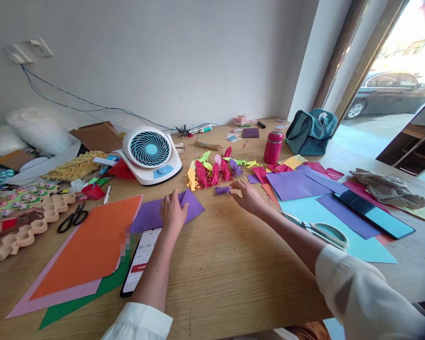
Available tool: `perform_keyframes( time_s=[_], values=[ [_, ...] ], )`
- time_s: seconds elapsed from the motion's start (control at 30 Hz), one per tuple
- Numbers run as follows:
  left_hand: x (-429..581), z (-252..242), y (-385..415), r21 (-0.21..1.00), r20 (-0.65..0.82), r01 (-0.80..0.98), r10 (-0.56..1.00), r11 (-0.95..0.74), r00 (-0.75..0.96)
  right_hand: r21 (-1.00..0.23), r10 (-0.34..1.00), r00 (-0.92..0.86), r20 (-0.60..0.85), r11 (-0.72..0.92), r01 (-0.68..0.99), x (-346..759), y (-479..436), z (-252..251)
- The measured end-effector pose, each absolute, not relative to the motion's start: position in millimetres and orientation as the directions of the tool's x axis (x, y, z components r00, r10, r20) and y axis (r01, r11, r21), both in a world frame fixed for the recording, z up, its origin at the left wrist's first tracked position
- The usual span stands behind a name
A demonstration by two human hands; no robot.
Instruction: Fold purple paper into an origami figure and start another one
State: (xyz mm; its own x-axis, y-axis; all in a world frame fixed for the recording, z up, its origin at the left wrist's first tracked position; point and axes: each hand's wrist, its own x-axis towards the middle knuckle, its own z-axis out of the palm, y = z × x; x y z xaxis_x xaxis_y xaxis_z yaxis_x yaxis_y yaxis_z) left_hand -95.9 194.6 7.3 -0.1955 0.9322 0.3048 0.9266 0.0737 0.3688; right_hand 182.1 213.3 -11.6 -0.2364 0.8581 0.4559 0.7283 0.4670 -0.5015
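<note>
My left hand (173,212) is over a purple paper sheet (147,210), its thumb and fingers closed on the sheet near a raised fold. Just right of centre, my right hand (247,196) has thumb and fingertips apart beside a small twisted purple paper piece (222,190). That piece lies on the table in front of a cluster of red, yellow, green and purple paper pieces (212,171). Partly beneath my left forearm is a phone (136,269) showing a timer. Scissors with pale handles (327,235) lie beyond my right forearm on a light blue sheet (368,252).
At left, orange paper (88,250) overlaps pink and green sheets, near black scissors (73,218). A white fan (150,156) stands behind. Purple sheets (293,184), a dark tablet (375,215), a pink bottle (273,147) and a teal bag (310,134) are right. Another person's hand (0,227) shows far left.
</note>
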Motion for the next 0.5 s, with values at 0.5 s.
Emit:
perform_keyframes(
  time_s=[0.5],
  values=[
    [-42.3,-22.3,174.2,0.762,0.416,0.535,0.909,-0.364,0.025,-0.549,0.851,-0.239,0.467,0.491,0.676,154.6,212.7,-20.4]
  ],
)
